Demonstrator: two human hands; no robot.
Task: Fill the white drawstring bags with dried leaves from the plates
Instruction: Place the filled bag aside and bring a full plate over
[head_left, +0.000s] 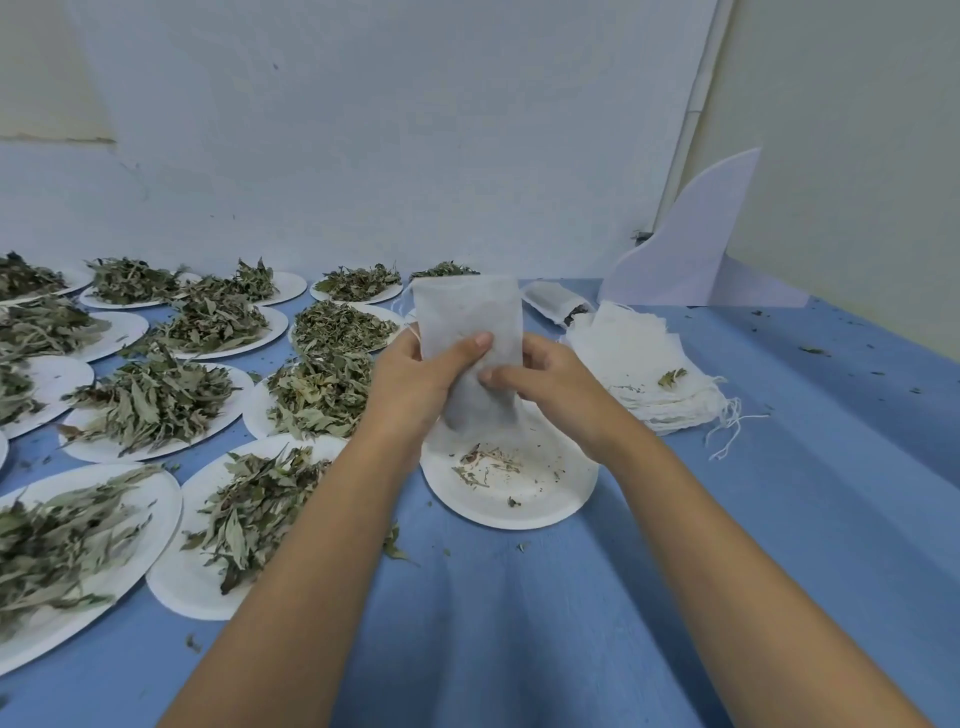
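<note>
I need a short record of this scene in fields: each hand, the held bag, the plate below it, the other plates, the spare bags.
left hand: grips the white drawstring bag at its left side
right hand: pinches the same bag lower right
white drawstring bag: upright above the near plate; contents hidden
near plate: only leaf crumbs left
other plates: on the left, heaped with dried leaves
spare bags: stacked on the right, on the blue cover

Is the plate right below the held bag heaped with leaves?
No, the plate under the bag holds only a few leaf scraps.
</note>
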